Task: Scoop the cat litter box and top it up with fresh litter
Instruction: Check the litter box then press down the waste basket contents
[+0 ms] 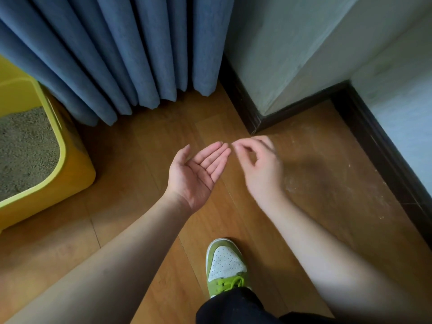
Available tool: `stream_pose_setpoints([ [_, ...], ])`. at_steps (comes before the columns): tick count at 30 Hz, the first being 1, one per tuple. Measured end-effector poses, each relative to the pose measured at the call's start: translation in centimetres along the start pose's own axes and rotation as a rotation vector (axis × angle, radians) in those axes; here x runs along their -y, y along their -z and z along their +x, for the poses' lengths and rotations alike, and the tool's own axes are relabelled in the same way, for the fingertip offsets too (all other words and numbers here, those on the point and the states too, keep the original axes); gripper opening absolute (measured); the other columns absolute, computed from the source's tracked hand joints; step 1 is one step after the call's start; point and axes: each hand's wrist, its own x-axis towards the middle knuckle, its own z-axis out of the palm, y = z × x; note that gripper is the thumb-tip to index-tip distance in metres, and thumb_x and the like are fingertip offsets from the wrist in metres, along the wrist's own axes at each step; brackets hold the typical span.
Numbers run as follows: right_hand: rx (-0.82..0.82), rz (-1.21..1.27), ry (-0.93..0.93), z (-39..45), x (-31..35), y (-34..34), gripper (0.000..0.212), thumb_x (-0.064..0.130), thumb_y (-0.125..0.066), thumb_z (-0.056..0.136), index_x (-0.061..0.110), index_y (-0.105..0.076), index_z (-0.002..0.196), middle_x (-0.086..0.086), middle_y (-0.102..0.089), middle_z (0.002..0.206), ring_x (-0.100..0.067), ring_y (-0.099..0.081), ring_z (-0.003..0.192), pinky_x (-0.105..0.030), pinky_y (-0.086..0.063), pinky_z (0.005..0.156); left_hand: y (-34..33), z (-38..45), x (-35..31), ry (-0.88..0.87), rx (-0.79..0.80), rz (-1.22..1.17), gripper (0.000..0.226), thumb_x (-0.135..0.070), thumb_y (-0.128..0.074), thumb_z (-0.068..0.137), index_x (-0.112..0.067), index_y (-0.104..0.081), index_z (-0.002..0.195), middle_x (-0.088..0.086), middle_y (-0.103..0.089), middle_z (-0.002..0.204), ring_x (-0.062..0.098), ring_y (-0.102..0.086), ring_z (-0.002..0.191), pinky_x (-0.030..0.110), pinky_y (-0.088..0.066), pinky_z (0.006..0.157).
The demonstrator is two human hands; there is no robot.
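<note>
A yellow litter box (70, 174) stands at the left edge of the head view, partly cut off, filled with grey litter (23, 148). My left hand (196, 174) hovers over the wooden floor to the right of the box, palm up, fingers apart, holding nothing. My right hand (259, 164) is just beside it, blurred, back upward, fingers loosely curled with thumb and forefinger close together; nothing shows in it. The two hands nearly touch at the fingertips. No scoop or litter bag is in view.
Blue curtains (121, 54) hang to the floor behind the box. A pale wall corner with dark skirting (280, 118) juts out at the right. My green and white shoe (225, 265) stands on the floorboards below the hands. Specks lie on the floor near the skirting.
</note>
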Motion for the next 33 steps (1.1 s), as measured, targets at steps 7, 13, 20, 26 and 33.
stream_pose_setpoints([
  [7, 0.166, -0.173, -0.438, 4.4, -11.0, -2.5, 0.019, 0.019, -0.055, 0.095, 0.022, -0.065, 0.111, 0.002, -0.059, 0.116, -0.015, -0.060, 0.100, -0.016, -0.041, 0.074, -0.5, 0.4, -1.6, -0.024, -0.002, 0.018, 0.064, -0.041, -0.024, 0.104, 0.007, -0.063, 0.123, 0.024, -0.064, 0.124, 0.034, -0.063, 0.116, 0.037, -0.050, 0.099],
  [13, 0.259, -0.164, -0.466, 5.6, -11.9, -6.1, 0.022, 0.016, -0.060, 0.092, 0.021, -0.063, 0.114, 0.000, -0.058, 0.115, -0.010, -0.058, 0.093, -0.013, -0.042, 0.070, -1.4, 1.2, -3.3, -0.035, 0.013, 0.063, 0.063, -0.040, -0.022, 0.104, 0.006, -0.057, 0.127, 0.024, -0.064, 0.124, 0.033, -0.063, 0.116, 0.037, -0.048, 0.101],
  [20, 0.210, -0.211, -0.455, 6.2, -11.9, -7.5, 0.006, 0.025, -0.063, 0.090, 0.022, -0.066, 0.093, 0.001, -0.059, 0.107, -0.015, -0.060, 0.090, -0.020, -0.040, 0.069, -1.3, 1.7, -4.0, -0.055, 0.024, 0.052, 0.062, -0.040, -0.023, 0.104, 0.007, -0.057, 0.126, 0.024, -0.064, 0.124, 0.032, -0.063, 0.116, 0.037, -0.048, 0.101],
  [26, 0.228, -0.237, -0.447, 6.6, -12.4, -7.8, 0.010, 0.022, -0.059, 0.093, 0.023, -0.065, 0.085, -0.002, -0.057, 0.116, -0.020, -0.058, 0.100, -0.024, -0.041, 0.075, -0.9, 2.1, -3.9, -0.048, 0.006, 0.033, 0.061, -0.039, -0.024, 0.103, 0.007, -0.058, 0.125, 0.024, -0.064, 0.124, 0.032, -0.063, 0.116, 0.038, -0.046, 0.103],
  [33, 0.158, -0.227, -0.391, 6.1, -13.1, -6.5, 0.013, 0.019, -0.055, 0.095, 0.022, -0.066, 0.089, -0.001, -0.060, 0.112, -0.020, -0.057, 0.100, -0.026, -0.040, 0.075, -0.5, 2.0, -3.5, -0.037, -0.006, 0.012, 0.060, -0.038, -0.025, 0.103, 0.007, -0.058, 0.124, 0.025, -0.064, 0.124, 0.033, -0.063, 0.116, 0.037, -0.048, 0.101],
])
